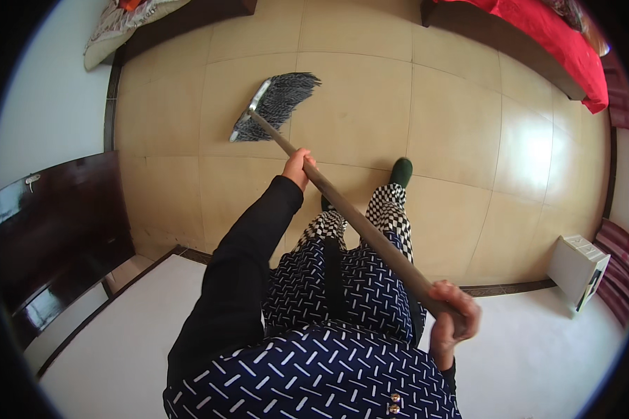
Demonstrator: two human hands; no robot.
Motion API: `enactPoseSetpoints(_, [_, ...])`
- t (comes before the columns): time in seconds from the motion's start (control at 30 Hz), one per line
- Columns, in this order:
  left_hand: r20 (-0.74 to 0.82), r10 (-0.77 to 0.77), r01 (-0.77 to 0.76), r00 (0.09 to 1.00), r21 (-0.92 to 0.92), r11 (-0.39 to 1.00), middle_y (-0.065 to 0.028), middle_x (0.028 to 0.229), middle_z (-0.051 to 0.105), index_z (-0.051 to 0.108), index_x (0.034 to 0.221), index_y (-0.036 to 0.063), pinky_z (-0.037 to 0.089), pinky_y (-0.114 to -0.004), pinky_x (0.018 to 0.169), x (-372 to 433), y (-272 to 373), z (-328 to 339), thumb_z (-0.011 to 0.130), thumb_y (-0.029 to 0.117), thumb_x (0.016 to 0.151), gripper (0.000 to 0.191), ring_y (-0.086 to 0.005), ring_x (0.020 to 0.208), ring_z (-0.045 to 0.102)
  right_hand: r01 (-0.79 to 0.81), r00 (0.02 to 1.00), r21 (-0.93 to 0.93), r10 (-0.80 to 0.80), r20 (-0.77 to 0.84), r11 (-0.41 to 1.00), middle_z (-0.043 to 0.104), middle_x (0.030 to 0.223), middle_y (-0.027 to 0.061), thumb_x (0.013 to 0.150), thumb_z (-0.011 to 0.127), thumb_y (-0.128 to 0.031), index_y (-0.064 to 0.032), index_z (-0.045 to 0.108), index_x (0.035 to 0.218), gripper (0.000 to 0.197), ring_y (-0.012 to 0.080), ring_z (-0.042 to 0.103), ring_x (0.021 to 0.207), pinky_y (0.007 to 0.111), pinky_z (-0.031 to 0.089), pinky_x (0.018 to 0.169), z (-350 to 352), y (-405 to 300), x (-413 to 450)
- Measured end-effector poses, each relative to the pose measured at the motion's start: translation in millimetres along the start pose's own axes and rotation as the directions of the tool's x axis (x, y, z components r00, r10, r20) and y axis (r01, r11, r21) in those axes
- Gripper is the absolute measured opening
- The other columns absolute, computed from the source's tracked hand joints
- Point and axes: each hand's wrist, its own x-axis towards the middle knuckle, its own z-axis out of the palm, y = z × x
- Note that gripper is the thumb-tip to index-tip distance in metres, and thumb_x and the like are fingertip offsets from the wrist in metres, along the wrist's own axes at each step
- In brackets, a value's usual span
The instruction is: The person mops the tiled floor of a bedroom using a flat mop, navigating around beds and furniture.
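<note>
A string mop lies across my front, its long wooden handle (pixel 361 225) running from upper left to lower right. My left hand (pixel 300 168) grips the handle partway along, nearer the mop head. Around the handle's top end, close to my body, wraps my right hand (pixel 455 317). The grey mop strands (pixel 280 103) rest on the tiled floor (pixel 351 115), fanned out to the right of a pale clamp bar (pixel 261 95). Part of the handle's end is hidden by my right fingers.
At left is a dark wooden door (pixel 57 235) with a metal handle. Bed frames stand at upper left and upper right, the right one draped with a red cloth (pixel 550 47). A white cabinet (pixel 576 267) sits by the right wall, near a striped curtain (pixel 621 272).
</note>
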Motion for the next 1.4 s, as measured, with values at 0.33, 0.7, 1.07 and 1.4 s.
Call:
enactPoseSetpoints(0.33, [0.345, -0.563, 0.656, 0.751, -0.293, 0.696, -0.0021, 0.059, 0.049, 0.045, 0.061, 0.0102, 0.041, -0.03, 0.06, -130.6, -110.8, 138.0, 0.055, 0.015, 0.076, 0.018, -0.0146, 0.06, 0.049, 0.258, 0.901, 0.188, -0.166, -0.401, 0.948, 0.033, 0.056, 0.0025, 0.071, 0.04, -0.02, -0.006, 0.041, 0.073, 0.014, 0.013, 0.033, 0.052, 0.029, 0.033, 0.061, -147.5, -124.6, 32.8])
enactPoseSetpoints(0.7, [0.257, -0.677, 0.711, 0.689, -0.061, 0.7, -0.0001, 0.07, 0.05, 0.044, 0.073, 0.0122, 0.04, -0.031, 0.063, -131.5, -174.2, 163.5, 0.052, 0.017, 0.076, 0.01, -0.013, 0.07, 0.055, 0.241, 0.966, 0.306, -0.196, -0.17, 0.921, 0.041, 0.052, 0.0001, 0.081, 0.038, -0.025, -0.0111, 0.05, 0.08, 0.018, 0.0091, 0.038, 0.04, 0.027, 0.034, 0.042, -113.1, -138.2, 55.1])
enactPoseSetpoints(1.07, [0.338, -0.717, 0.72, 0.61, 0.143, 0.679, 0.0021, 0.057, 0.049, 0.047, 0.064, 0.0145, 0.035, -0.028, 0.05, -156.8, -139.9, 167.5, 0.053, 0.022, 0.076, 0.015, -0.0104, 0.051, 0.046, 0.067, 0.845, -0.578, -0.262, 0.466, -0.814, 0.059, 0.074, 0.0072, 0.077, 0.058, -0.01, -0.0048, 0.06, 0.081, 0.007, 0.022, 0.059, 0.071, 0.033, 0.049, 0.071, -196.2, -147.4, 49.6])
enactPoseSetpoints(1.4, [0.481, -0.382, 0.543, 0.79, -0.258, 0.799, 0.0012, 0.068, 0.055, 0.051, 0.072, 0.0121, 0.042, -0.027, 0.059, -100.7, -134.5, 153.7, 0.059, 0.017, 0.073, 0.01, -0.0123, 0.066, 0.055, 0.432, 0.861, 0.383, -0.5, 0.096, 0.817, 0.053, 0.059, 0.0076, 0.077, 0.051, -0.004, 0.0009, 0.058, 0.078, 0.008, 0.0072, 0.043, 0.042, 0.016, 0.023, 0.038, -109.1, -113.1, 154.8])
